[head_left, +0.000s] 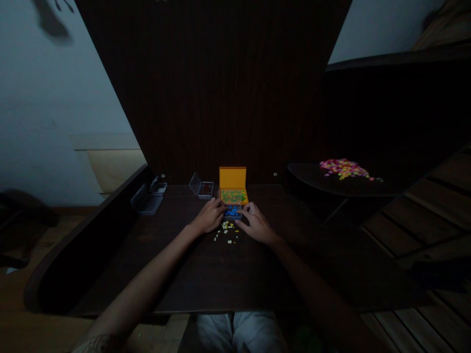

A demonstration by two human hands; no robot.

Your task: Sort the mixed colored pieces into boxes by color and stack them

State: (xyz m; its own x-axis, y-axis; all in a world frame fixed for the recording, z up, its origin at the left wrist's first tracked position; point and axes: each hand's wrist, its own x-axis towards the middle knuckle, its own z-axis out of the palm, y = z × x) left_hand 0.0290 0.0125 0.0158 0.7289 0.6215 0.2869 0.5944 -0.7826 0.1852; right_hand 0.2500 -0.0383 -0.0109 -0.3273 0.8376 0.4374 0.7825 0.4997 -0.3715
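On the dark wooden table my left hand and my right hand rest side by side, fingers curled. Between their fingertips lies a small clump of blue pieces, which both hands touch. Just behind it stands an open orange box with its lid up and green and yellow pieces inside. A scatter of tiny yellow and white pieces lies on the table right below the hands. The scene is dim, and the exact grip is hard to read.
An open clear case with dark red contents sits left of the orange box. Two more clear cases lie near the left edge. A pile of pink and yellow pieces rests on a dark side shelf at right.
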